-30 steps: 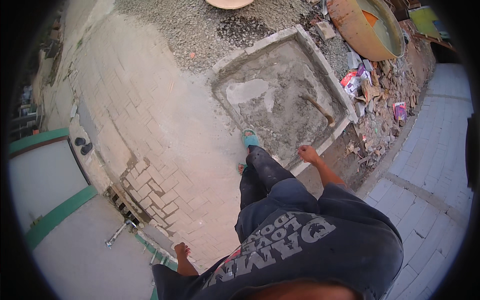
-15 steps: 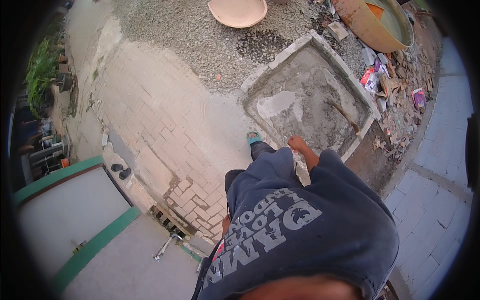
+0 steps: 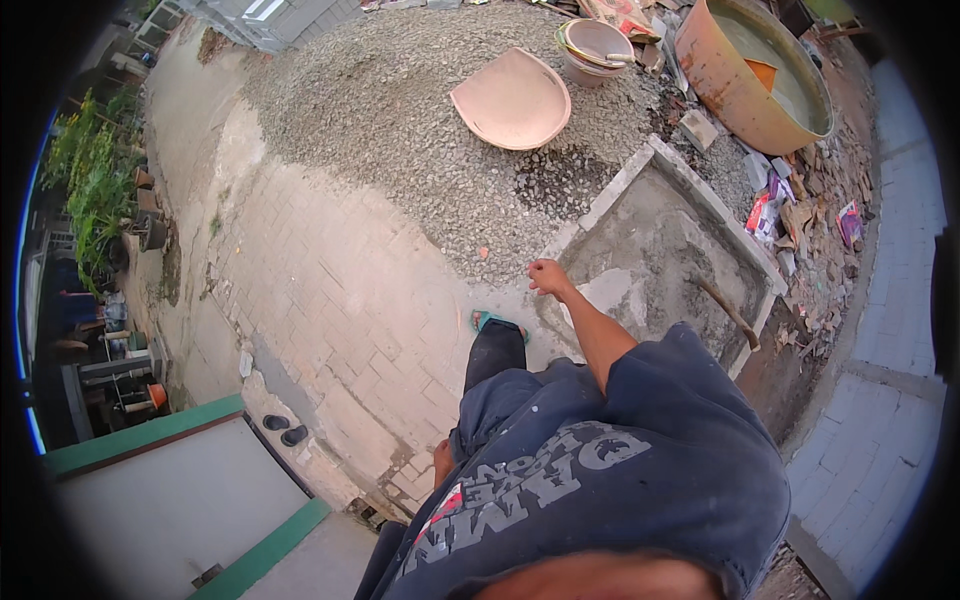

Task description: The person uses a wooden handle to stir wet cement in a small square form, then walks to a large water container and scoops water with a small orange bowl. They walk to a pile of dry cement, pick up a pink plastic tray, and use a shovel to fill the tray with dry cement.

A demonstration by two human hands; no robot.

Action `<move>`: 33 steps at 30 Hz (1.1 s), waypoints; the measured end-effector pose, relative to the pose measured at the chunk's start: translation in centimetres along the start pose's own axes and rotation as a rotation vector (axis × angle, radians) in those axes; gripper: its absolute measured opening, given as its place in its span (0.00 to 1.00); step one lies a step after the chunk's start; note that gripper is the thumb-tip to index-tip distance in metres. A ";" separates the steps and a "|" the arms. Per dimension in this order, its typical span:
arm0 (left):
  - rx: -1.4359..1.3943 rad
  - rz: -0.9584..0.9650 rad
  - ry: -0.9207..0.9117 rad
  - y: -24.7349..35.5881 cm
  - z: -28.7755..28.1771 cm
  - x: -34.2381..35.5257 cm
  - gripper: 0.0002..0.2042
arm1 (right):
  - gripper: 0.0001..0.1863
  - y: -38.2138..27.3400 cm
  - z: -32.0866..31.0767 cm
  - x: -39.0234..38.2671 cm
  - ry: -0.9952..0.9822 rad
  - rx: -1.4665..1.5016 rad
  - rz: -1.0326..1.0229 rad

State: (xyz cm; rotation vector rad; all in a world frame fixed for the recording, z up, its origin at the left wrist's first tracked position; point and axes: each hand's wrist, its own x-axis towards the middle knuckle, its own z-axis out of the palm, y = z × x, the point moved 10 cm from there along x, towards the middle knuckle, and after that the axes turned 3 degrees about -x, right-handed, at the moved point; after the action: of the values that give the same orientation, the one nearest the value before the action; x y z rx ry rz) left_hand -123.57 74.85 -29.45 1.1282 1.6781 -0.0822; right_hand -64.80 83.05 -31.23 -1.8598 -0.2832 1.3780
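Observation:
My right hand (image 3: 546,278) swings forward over the near left edge of a low mixing box, its fingers loosely curled with nothing seen in them. The box's pale rim (image 3: 622,182) encloses wet grey mortar (image 3: 668,245). Out of the mortar sticks a wooden handle (image 3: 728,312); its far end is buried. My left hand (image 3: 443,460) hangs low beside my dark shorts, and only a bit of it shows, so its fingers cannot be made out. A green sandal (image 3: 487,319) is on my foot, on the paving left of the box.
Ahead lies a gravel heap (image 3: 370,90) with a pinkish scoop-shaped basin (image 3: 515,100) and stacked buckets (image 3: 594,52). A large yellowish tub (image 3: 735,85) of water stands far right, near rubble (image 3: 815,190). Dark slippers (image 3: 284,430) lie by a green-edged white wall (image 3: 190,490) at left.
My right hand has swung forward and left from beside my thigh. The view has tilted up, showing more gravel, the whole basin and the buckets. My legs have shifted in a step.

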 end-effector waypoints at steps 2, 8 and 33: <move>0.014 0.235 -0.135 6.4 -1.5 4.5 0.18 | 0.13 1.4 -1.2 2.5 0.127 0.123 0.065; -0.121 -0.174 -0.221 23.0 -7.0 10.1 0.11 | 0.13 5.0 -4.7 5.4 0.421 0.390 0.269; -0.062 -0.748 -0.010 42.7 -24.1 21.7 0.15 | 0.45 -15.1 0.6 61.5 0.586 1.404 0.341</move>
State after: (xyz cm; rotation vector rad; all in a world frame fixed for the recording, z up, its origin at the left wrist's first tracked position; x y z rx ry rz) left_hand -110.67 125.23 -16.50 0.4037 1.9966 -0.5009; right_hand -37.62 129.74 -64.31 -0.9671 1.0756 0.7243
